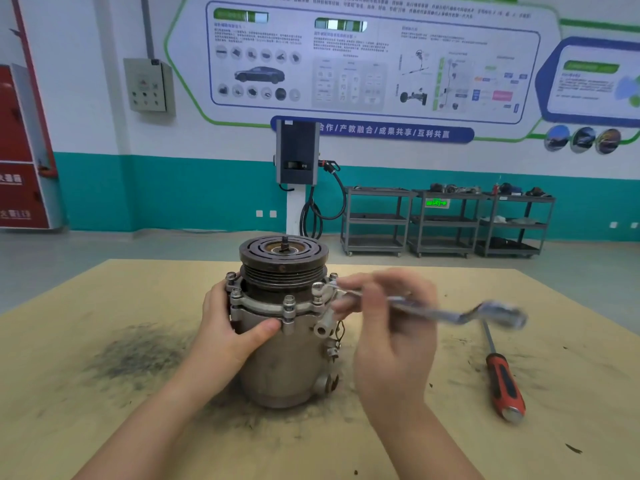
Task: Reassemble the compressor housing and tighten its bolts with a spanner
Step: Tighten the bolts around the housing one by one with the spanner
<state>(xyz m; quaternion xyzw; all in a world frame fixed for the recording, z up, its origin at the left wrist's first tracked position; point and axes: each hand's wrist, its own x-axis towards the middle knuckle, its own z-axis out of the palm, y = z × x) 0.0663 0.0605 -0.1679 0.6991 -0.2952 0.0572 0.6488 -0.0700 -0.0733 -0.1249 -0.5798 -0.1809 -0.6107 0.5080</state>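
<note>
The compressor (287, 355) stands upright on the wooden table (104, 427), with its dark grooved pulley (283, 261) on top. Several bolts (289, 303) stick up around the housing flange. My left hand (232, 327) grips the housing's left side, thumb across the front. My right hand (388, 327) holds a silver spanner (450, 311), blurred with motion. The spanner's near end sits on the bolt (317, 289) at the flange's right front, and its far end points right.
A red-and-black-handled screwdriver (504, 386) lies on the table to the right of my right hand. Dark grit is smeared on the tabletop left of the compressor (138, 351). Beyond the table stand a charging post (298, 157) and grey shelf trolleys (446, 220).
</note>
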